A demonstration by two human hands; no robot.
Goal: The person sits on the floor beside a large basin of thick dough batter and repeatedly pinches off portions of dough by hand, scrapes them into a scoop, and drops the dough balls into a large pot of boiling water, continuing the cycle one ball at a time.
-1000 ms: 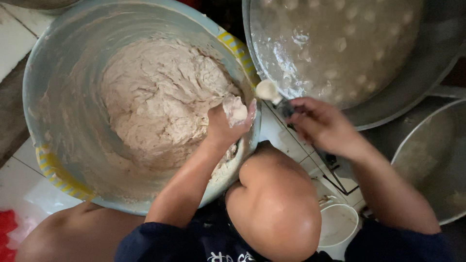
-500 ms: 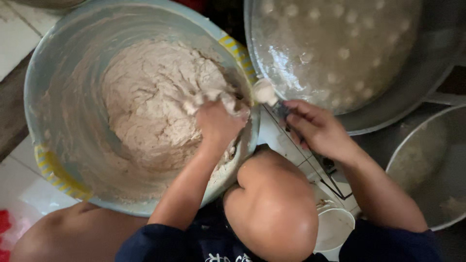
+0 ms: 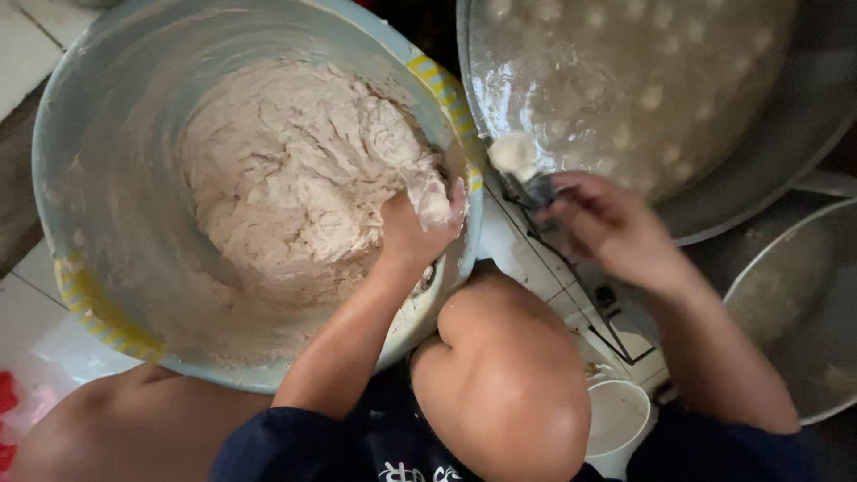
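A large pale-blue bowl point(image 3: 55, 170) holds a mass of sticky brownish dough point(image 3: 286, 170). My left hand point(image 3: 412, 234) is inside the bowl at its right rim, closed on a small lump of dough point(image 3: 434, 202). Just right of the bowl, my right hand point(image 3: 609, 223) grips a dark-handled spoon point(image 3: 534, 189). The spoon's bowl carries a pale dough ball point(image 3: 512, 152) at the edge of a big metal pot point(image 3: 786, 134). That pot is filled with cloudy liquid and several floating dough balls point(image 3: 652, 96).
A second metal pan point(image 3: 808, 303) sits at the lower right. A small white cup point(image 3: 616, 418) stands on the tiled floor beside my bent knee point(image 3: 509, 366). A metal rack point(image 3: 616, 330) lies under my right forearm. Red items point(image 3: 7, 393) are at the far left.
My left hand pressed into the dough, then drew back to the bowl's right rim with a lump in its fingers. My right hand with the spoon stayed by the pot's edge.
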